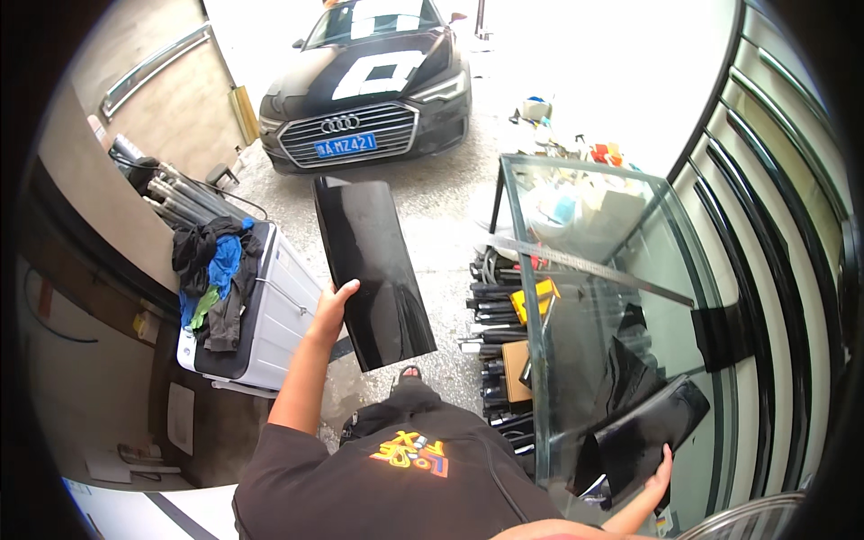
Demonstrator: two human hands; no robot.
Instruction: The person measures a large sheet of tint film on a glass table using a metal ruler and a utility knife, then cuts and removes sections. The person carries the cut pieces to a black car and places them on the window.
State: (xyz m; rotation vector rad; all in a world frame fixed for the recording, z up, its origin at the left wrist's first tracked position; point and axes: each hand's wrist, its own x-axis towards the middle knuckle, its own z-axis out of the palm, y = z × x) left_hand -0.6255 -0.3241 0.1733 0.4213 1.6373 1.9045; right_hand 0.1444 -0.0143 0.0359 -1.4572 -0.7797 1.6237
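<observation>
A glossy black sheet of film (376, 261), long and slightly curled, hangs upright in front of me. My left hand (335, 308) is closed on its left edge, the thumb lying over the front face. Down at the right, a second glossy black film sheet (661, 432) is tilted above the glass-topped table (531, 337). My right hand (660, 472) grips its lower edge, and part of the fingers is hidden behind the sheet. A metal ruler (594, 267) lies across the glass, and a dark film piece (720, 337) drapes near the table's right edge.
A dark car (364, 90) with white patches on its hood stands ahead. Left of me, clothes (216, 270) lie on a white washing machine (279, 306). Several black rolls (495, 310) and a yellow box (535, 301) sit under the glass. Black strips (765, 225) line the right wall.
</observation>
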